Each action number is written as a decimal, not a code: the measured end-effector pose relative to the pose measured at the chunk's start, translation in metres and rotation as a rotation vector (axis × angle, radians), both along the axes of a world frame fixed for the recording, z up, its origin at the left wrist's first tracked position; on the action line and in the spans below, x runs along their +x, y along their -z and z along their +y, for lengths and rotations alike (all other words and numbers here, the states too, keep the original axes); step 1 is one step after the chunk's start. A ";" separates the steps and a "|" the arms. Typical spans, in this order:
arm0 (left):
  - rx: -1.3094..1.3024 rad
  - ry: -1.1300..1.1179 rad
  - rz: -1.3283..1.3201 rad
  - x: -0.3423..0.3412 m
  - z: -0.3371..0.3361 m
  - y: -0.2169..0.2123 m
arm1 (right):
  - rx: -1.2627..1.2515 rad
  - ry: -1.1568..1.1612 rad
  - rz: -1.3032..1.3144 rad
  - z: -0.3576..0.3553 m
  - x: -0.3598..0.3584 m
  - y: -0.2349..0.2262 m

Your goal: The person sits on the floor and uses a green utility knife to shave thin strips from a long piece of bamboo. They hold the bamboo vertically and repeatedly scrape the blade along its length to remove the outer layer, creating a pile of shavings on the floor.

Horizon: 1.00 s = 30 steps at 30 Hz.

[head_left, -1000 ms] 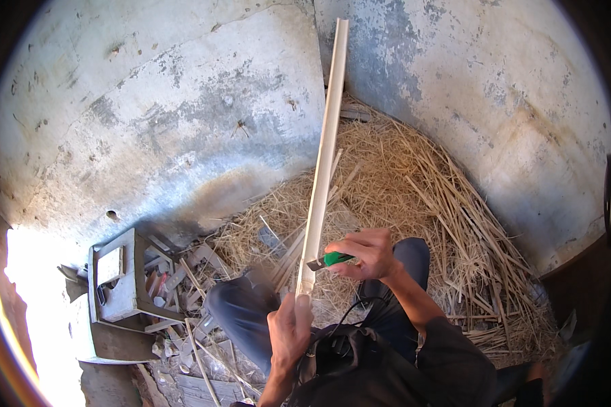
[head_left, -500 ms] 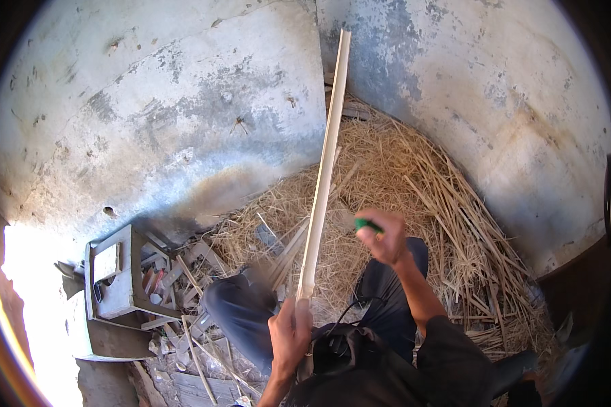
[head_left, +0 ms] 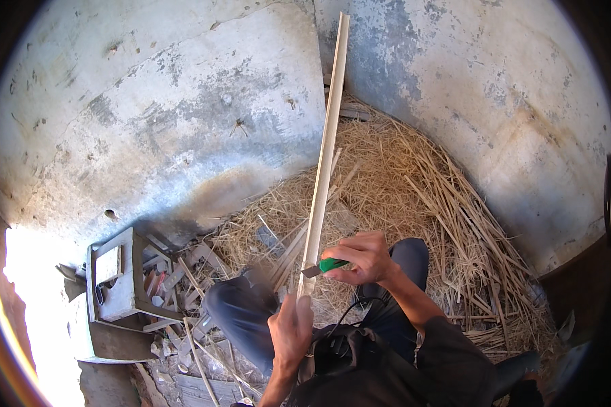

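Note:
A long pale stick (head_left: 324,156), like a split cane, runs from my lap up toward the corner of the walls. My left hand (head_left: 290,332) grips its near end between my knees. My right hand (head_left: 362,256) holds a green-handled knife (head_left: 324,266), and the blade rests against the stick's right side just above my left hand. My dark-trousered knees sit on either side of the stick.
A heap of dry straw and cane strips (head_left: 414,197) fills the corner ahead and to my right. Rough grey plaster walls (head_left: 183,115) rise behind it. A small grey wooden box (head_left: 119,281) with scraps stands at my left, beside bright sunlight on the floor.
My right hand swung out to the right with the knife half a second ago and has come back to the stick, low near my left hand. The stick and left hand stayed put.

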<state>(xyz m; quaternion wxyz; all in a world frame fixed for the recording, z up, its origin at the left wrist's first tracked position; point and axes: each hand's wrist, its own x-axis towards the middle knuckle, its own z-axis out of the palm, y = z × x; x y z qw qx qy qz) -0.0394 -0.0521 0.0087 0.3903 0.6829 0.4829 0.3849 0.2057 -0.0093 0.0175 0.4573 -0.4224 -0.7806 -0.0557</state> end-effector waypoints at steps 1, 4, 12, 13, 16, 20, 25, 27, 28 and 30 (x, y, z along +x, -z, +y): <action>-0.017 0.004 -0.006 0.000 -0.001 -0.001 | 0.008 0.009 -0.015 -0.001 0.001 -0.001; -0.037 0.008 -0.006 -0.002 -0.001 0.000 | 0.030 0.043 -0.041 0.000 0.002 -0.003; -0.132 0.028 -0.007 -0.007 -0.009 -0.004 | 0.068 0.192 0.180 0.021 0.028 0.022; -0.154 0.048 0.011 -0.012 -0.016 -0.006 | 0.093 0.246 0.304 0.032 0.040 0.033; -0.222 0.111 -0.028 -0.019 -0.033 0.003 | -0.078 0.358 0.487 0.044 0.087 0.022; -0.449 0.114 -0.235 -0.030 -0.023 0.012 | -0.224 0.254 0.561 0.030 0.078 0.015; -0.610 0.232 -0.442 -0.017 -0.004 -0.001 | -0.319 -0.026 0.554 0.013 0.032 0.021; -0.589 0.284 -0.461 -0.014 0.002 -0.005 | -0.445 -0.100 0.531 0.007 0.019 0.014; -0.579 0.310 -0.470 -0.013 0.004 -0.006 | -0.508 -0.138 0.519 0.004 0.014 0.013; -0.590 0.311 -0.490 -0.007 0.007 -0.007 | -0.474 -0.190 0.505 0.001 0.007 0.017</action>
